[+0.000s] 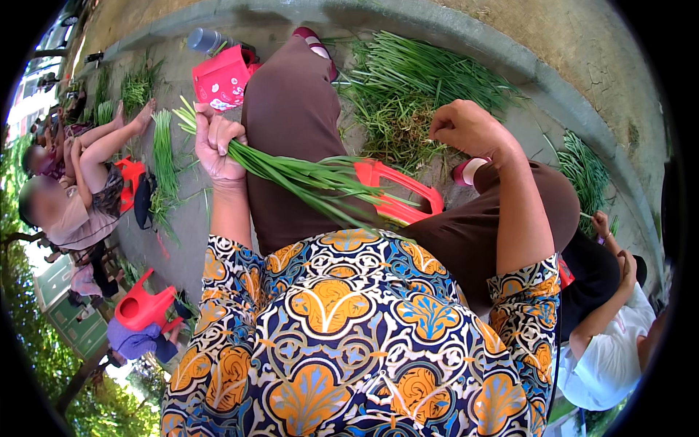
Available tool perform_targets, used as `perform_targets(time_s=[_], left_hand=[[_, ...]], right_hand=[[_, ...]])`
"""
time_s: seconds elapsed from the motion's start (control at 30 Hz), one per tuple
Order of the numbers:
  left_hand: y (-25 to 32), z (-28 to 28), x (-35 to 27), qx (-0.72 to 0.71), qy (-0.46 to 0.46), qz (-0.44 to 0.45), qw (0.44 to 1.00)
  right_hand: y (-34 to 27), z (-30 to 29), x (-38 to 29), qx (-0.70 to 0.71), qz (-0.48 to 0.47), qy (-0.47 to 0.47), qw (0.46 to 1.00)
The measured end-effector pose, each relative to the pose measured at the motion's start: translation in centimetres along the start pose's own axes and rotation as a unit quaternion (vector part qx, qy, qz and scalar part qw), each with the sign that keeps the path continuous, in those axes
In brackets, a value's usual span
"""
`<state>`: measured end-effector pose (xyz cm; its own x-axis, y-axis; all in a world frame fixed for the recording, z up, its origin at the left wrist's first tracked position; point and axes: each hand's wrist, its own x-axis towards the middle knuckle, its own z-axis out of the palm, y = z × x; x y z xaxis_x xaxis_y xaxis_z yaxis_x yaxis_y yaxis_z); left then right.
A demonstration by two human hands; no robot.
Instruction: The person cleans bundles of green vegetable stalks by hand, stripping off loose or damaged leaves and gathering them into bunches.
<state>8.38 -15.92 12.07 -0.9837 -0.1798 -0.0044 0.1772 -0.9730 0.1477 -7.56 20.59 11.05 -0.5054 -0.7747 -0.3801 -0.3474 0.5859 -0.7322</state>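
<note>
A bunch of long green leafy stalks, like garlic chives, lies across my lap, its pale ends sticking out past my fist at the upper left. My left hand is shut around it near those ends. Over the ground to the right, my right hand is raised with bent fingers; whether a small scrap is between its fingertips cannot be told. Below and beside that hand lies a loose heap of green and yellowed trimmings. A large pile of long green stalks spreads behind the heap.
A red plastic stool shows between my legs. A red bag with a printed pattern and a blue-grey bottle stand beyond my left hand. More stalks lie right, near a kerb. People sit at both sides, one close at right.
</note>
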Motion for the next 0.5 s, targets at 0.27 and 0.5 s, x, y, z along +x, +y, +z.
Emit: perform_targets(time_s=[0.27, 0.5], left_hand=[[0.0, -0.2, -0.2, -0.011, 0.004, -0.011, 1.000], [0.0, 0.0, -0.3, -0.035, 0.032, -0.010, 0.999]], right_hand=[[0.3, 1.4, -0.2, -0.082, 0.052, -0.011, 0.995], [-1.2, 1.8, -0.1, -0.104, 0.077, -0.036, 0.991]])
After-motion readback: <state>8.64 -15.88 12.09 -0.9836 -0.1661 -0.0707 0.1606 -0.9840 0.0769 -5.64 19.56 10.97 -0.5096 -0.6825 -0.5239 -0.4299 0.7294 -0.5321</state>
